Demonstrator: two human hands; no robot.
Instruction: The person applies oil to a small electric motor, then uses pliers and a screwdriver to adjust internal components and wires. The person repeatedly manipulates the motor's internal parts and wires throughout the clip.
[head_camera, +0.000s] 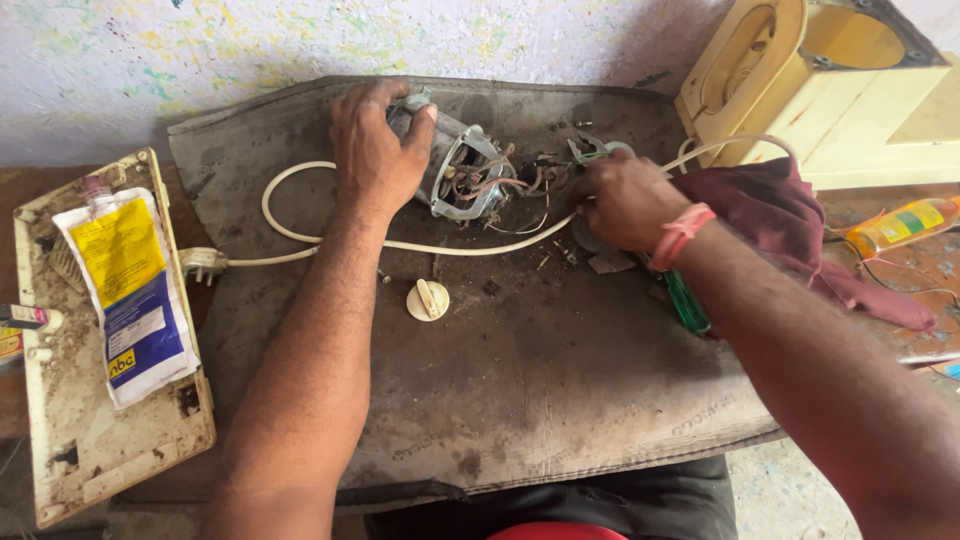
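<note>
Left hand (375, 140) clamped over motor (455, 170), far centre of mat (520, 400); right hand (625, 200) pinching wires (500, 185). Best held steady, wires teased gently, cord (300, 235) kept slack.

Two hands, one motor (455, 170), one white cord (300, 235), one knob (428, 299), one pouch (128, 295) and one maroon cloth (770, 215) were on the mat (540, 390).

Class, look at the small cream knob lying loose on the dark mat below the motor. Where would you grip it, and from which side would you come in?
Grip the cream knob by its raised centre ridge, pinching across it from straight above. It lies flat on the mat, so its low round edge offers little purchase, and the space above it looks free, with the left hand on the motor.
</note>
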